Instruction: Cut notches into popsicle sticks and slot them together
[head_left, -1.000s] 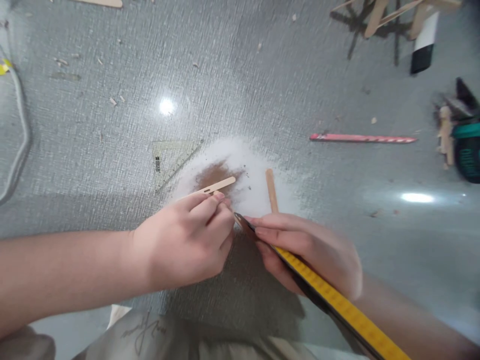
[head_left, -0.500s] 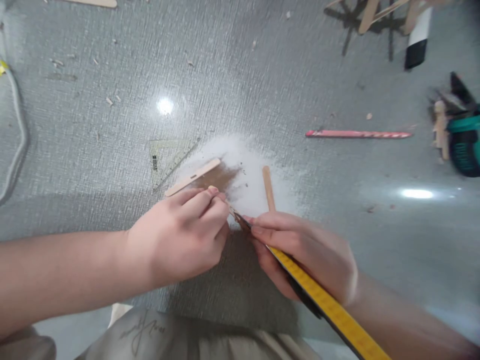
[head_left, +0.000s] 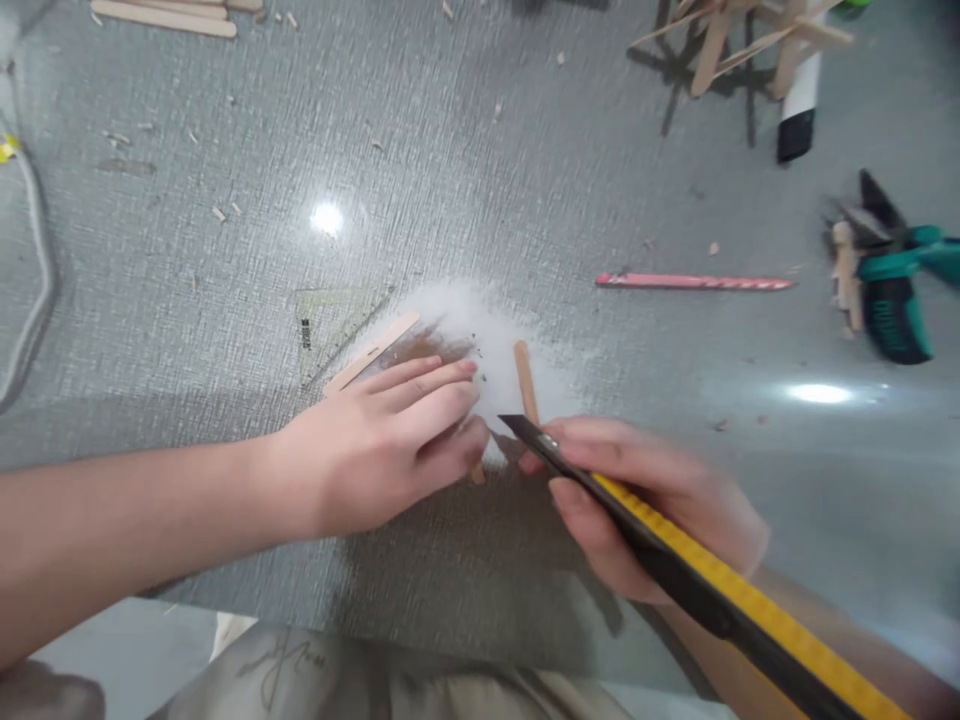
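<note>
A yellow and black utility knife is gripped in my right hand, its dark blade pointing up and left. My left hand is low over the table, fingers fairly straight, holding a small wooden craft stick. Only that stick's end shows below the thumb; the rest is hidden. The blade tip is just right of my left hand, apart from it. Another craft stick with a small dark mark lies beyond my left fingers. A third stick lies on white powder beyond my right fingers.
A clear set square lies left of the powder. To the right are a pink pencil and teal-handled pliers beside stick pieces. A stick structure stands at the back right, stacked sticks back left, a cable far left.
The knife blade has pulled away from the stick at my left hand and moved slightly right. My left fingers have straightened from a pinch and lowered. The view has shifted slightly.
</note>
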